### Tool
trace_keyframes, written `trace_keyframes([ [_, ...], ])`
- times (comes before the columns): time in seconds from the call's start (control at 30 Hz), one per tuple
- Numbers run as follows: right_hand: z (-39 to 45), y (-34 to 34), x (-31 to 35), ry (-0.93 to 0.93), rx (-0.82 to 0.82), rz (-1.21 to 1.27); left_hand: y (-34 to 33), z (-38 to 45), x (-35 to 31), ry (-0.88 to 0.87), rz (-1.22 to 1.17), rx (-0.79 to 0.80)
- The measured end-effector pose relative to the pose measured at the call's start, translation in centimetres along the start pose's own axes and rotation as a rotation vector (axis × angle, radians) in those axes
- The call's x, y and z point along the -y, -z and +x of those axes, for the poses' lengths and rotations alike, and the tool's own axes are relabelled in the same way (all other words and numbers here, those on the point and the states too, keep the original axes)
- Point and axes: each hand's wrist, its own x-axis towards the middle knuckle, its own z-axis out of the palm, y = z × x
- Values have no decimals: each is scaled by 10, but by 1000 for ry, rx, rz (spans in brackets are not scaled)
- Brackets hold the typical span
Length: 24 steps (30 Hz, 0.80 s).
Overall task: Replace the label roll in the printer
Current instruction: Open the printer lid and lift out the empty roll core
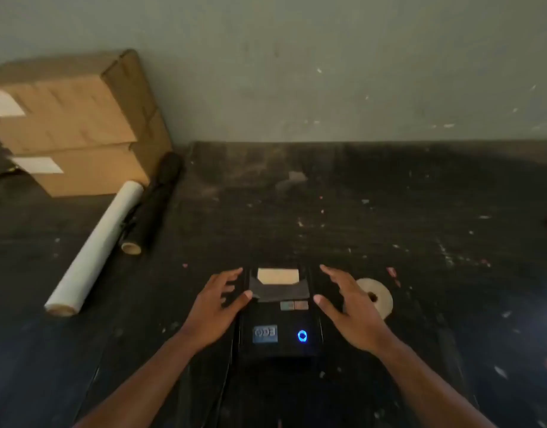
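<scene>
Two bare forearms enter from the lower edge of the frame and converge on the label printer (pixel 279 329), a small black unit at lower centre, standing on the dark, scuffed table (pixel 389 211). A blue ring light (pixel 302 336) glows on the printer's near face, with a small grey badge (pixel 265 334) to its left.

The left hand (pixel 215 307) is open, fingers spread, its thumb tip touching or just at the left edge of the printer's top cover; it grips nothing. The right hand (pixel 347 307) is likewise open and empty, poised along the printer's right side. Whether it touches the casing cannot be told.

Between the two hands, at the printer's far end, a pale rectangle (pixel 278 275) shows in the roll bay; whether this is the fitted roll or an emerging label is unclear.

The loose label roll (pixel 375 296) lies flat on the table just beyond and right of the right hand, core hole facing up, partly hidden by that hand. The right hand is clearly the nearer to it. In my judgement the cover must be opened first, both hands being placed for that.

Farther off, upper left: a white roll (pixel 96 251), a black roll (pixel 156 199) and stacked cardboard boxes (pixel 74 118) against the wall.
</scene>
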Motion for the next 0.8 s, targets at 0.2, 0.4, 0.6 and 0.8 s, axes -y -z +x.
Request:
trace_keyframes([
  [0.2,-61,-64,-37,-333,89,315,-57,-64,52,256,-105,52],
  [0.4,-72,-86,-47,-378,100,348,-70,-84,65,300,-183,80],
  [0.6,-77,-94,-52,-393,62,329,-74,-96,78,267,-66,45],
  [0.8,-80,-100,-52,-377,11,258,-70,-94,78,240,-15,34],
])
